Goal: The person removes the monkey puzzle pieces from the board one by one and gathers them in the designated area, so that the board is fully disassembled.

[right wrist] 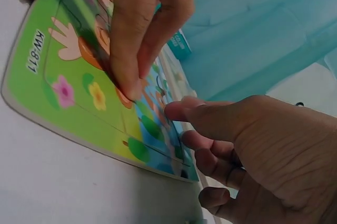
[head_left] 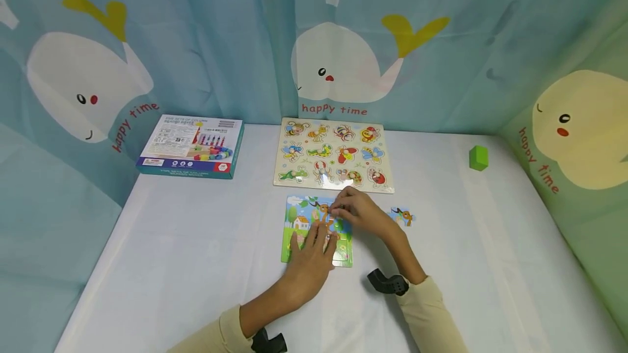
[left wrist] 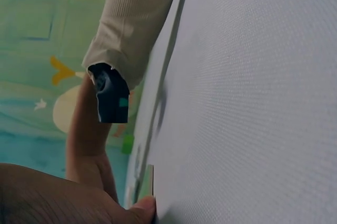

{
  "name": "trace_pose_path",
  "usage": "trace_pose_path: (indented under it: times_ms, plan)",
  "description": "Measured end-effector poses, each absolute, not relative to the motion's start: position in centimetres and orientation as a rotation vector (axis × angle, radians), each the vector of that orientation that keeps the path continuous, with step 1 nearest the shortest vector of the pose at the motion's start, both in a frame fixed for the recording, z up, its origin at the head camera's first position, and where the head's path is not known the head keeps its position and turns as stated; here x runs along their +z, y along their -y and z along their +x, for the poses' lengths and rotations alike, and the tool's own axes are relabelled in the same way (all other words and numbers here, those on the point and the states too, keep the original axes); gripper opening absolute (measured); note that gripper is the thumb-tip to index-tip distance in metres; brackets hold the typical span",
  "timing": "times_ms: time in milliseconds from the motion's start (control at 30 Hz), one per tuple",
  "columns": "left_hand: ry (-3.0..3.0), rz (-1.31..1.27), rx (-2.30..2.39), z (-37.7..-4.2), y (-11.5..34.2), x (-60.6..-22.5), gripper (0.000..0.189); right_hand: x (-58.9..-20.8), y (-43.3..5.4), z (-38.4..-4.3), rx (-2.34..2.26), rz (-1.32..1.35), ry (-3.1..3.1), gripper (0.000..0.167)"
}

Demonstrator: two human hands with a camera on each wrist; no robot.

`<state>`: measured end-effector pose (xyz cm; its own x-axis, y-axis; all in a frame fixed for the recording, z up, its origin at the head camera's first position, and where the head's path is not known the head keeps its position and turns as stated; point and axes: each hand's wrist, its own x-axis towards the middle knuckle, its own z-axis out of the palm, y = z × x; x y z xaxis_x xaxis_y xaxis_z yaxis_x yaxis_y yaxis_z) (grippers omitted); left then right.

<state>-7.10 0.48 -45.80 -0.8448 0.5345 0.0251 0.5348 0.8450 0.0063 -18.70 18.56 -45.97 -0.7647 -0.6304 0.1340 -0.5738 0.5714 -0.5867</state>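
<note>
Green-edged puzzle (head_left: 318, 230) is lying mid-desk toward the near edge. Left hand (head_left: 311, 257) is pressing it flat, fingers spread; right hand (head_left: 357, 211) is pinching a piece. Better seating it level, not forcing.

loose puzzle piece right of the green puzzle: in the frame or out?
Out. The loose piece lies flat on the white table, apart from the green puzzle, right of the right hand.
</note>
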Motion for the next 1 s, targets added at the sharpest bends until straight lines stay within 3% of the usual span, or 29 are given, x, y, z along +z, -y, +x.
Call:
trace_pose_path:
  times_ms: [1000]
  plan:
    - [2.917,-0.809,-0.038,-7.37,-0.96,-46.24,0.067,-46.69,-17.55,-18.61,-0.940,-0.991,-2.737,0.006]
